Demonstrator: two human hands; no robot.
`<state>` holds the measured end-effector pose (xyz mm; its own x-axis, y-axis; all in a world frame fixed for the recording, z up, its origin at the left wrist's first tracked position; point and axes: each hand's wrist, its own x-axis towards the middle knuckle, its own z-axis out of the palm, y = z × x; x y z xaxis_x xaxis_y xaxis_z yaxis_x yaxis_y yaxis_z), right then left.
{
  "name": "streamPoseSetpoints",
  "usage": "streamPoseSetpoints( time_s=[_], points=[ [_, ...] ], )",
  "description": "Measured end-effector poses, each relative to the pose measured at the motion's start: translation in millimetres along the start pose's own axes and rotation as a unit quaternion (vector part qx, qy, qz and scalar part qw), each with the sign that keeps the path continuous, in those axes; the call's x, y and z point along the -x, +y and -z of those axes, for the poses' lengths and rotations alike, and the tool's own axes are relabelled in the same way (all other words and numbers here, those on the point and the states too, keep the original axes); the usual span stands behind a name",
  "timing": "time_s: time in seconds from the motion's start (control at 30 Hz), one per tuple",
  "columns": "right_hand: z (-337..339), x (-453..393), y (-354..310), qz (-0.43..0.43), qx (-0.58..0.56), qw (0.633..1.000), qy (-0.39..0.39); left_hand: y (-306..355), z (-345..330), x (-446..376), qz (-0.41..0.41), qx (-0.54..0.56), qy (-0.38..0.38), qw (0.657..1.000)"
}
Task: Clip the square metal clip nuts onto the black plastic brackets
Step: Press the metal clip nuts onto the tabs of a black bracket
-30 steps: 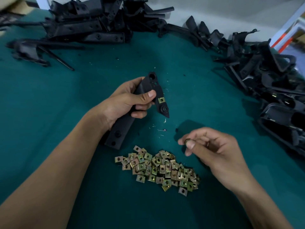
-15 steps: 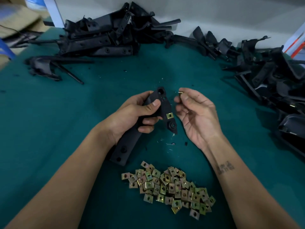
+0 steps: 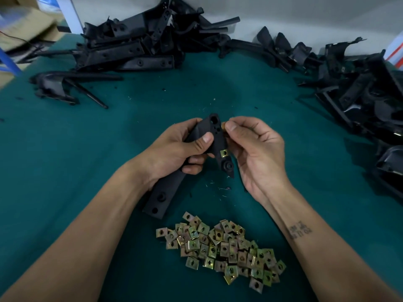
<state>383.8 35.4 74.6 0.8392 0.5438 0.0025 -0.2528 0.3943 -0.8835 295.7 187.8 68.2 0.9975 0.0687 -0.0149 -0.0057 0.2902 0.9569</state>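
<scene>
A teal felt-covered bench [image 3: 65, 149] carries everything. The left hand [image 3: 174, 151] wraps a long matte black plastic bracket [image 3: 214, 136], one brassy nut [image 3: 224, 153] already clipped to its edge. The right hand [image 3: 257, 149] pinches a square metal clip nut [image 3: 223, 124] against the bracket's upper end. Below both hands lies a heap of loose clip nuts [image 3: 220, 245]; beyond them, piled black brackets [image 3: 130, 53].

Soft, even light falls from above, leaving the green-covered worktop [image 3: 65, 160] moderately bright with a dimmer patch and faint shadows just beyond the hands. The wide lens bows the far worktop edge and stretches the forearms at the bottom corners. The cardboard box [image 3: 24, 25] at top left is smeared by blur, while small highlights glint on the pile of clip nuts [image 3: 220, 247].
</scene>
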Motion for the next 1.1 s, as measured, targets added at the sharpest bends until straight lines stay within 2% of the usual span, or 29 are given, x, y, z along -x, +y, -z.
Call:
streamPoseSetpoints(
  time_s=[0.6,0.77,0.97,1.1],
  points=[
    [-7.7,4.5,-0.6,-0.028,0.018,0.999,0.005,-2.0,-0.8,-0.6,-0.017,-0.013,-0.001,1.000],
    [-5.4,7.8,-6.4,-0.021,0.023,0.998,-0.053,-2.6,0.2,-0.2,-0.022,-0.007,0.000,1.000],
    [-4.1,9.2,-1.6,-0.029,0.011,0.999,-0.021,-2.7,-0.6,-0.3,-0.019,-0.007,-0.011,1.000],
    [1.3,8.3,-3.5,-0.033,-0.002,0.998,-0.059,-2.1,-0.3,0.0,-0.023,0.003,-0.001,1.000]
  ],
)
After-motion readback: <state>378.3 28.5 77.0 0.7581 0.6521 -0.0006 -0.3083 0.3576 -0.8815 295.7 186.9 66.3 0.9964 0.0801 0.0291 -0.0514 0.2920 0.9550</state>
